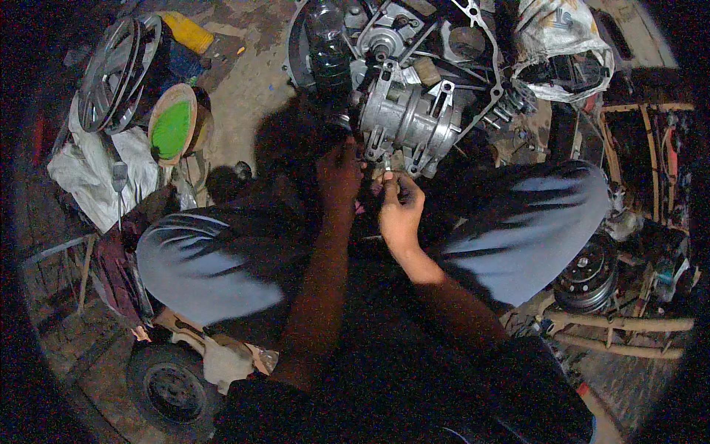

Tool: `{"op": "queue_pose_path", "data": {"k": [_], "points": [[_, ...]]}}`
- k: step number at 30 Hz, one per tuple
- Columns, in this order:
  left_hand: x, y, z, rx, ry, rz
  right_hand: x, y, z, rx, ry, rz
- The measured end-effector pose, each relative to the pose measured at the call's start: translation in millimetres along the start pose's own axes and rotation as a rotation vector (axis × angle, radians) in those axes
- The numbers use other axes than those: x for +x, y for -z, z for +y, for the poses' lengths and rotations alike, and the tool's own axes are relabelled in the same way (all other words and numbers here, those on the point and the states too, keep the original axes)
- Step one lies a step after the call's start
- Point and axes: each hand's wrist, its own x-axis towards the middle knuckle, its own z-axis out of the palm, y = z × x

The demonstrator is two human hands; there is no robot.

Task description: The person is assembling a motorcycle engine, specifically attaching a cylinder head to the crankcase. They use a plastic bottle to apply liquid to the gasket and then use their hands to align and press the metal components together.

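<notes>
Right hand [400, 209]: fingers pinched together on a small pale metal piece, apparently a bolt or pin, held just under the lower edge of the engine casing [409, 118]. The piece is too small to identify with certainty. Left hand [339, 177]: raised beside the right, fingertips against the lower left corner of the casing; it lies in shadow, and whether its grip is closed on anything cannot be told.

Engine casing: grey cast metal, ribbed, with protruding lugs and a round shaft housing at its top. It stands on the floor directly ahead of the person, between the knees, with a dark tyre [326, 44] against its left side.

Person: crouched or seated low, both knees in blue-grey trousers [518, 237] spread either side of the forearms.

Floor [244, 89]: bare earth or rough concrete, dusty and uneven, dimly lit.

Surroundings: a round tin with green contents [172, 126] to the left, bright wheel rims [118, 70] beyond it, crumpled white cloth [96, 166] beneath. A pale sack [558, 44] lies upper right. A small black wheel [171, 386] sits lower left, and a dark hub [588, 274] near wooden poles [621, 323] to the right.
</notes>
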Motion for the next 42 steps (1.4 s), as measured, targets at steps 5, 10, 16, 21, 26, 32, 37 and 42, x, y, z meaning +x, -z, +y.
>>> {"op": "queue_pose_path", "data": {"k": [5, 10, 16, 21, 26, 32, 37, 42], "points": [[0.2, 0.0, 2.6, 0.039, -0.09, 0.036, 13.2, -2.1, 34.2, -0.051, 0.121, -0.143], [-5.5, 1.2, 16.0, -0.068, 0.077, 0.005, 12.3, -8.7, 44.6, -0.262, 0.401, 0.026], [-10.5, -0.5, 19.6, -0.184, 0.1, 0.048, 9.0, -3.2, 34.8, -0.319, 0.303, -0.089], [-8.0, 7.2, 22.8, -0.083, 0.086, -0.01, 8.3, -4.9, 15.3, -0.202, 0.385, 0.003], [-10.5, -0.4, 26.1, -0.15, 0.107, 0.046, 9.9, 0.9, 23.7, -0.304, 0.346, -0.049], [-1.1, 1.1, 23.5, -0.122, 0.133, -0.018, 14.6, 1.7, 31.7, -0.311, 0.38, -0.061], [-4.4, 3.6, 23.3, -0.175, 0.146, -0.011, 12.6, 0.6, 38.8, -0.394, 0.488, -0.072], [-3.4, 5.6, 11.7, -0.244, 0.112, 0.018, 10.4, -2.6, 35.9, -0.427, 0.47, -0.117]]}}
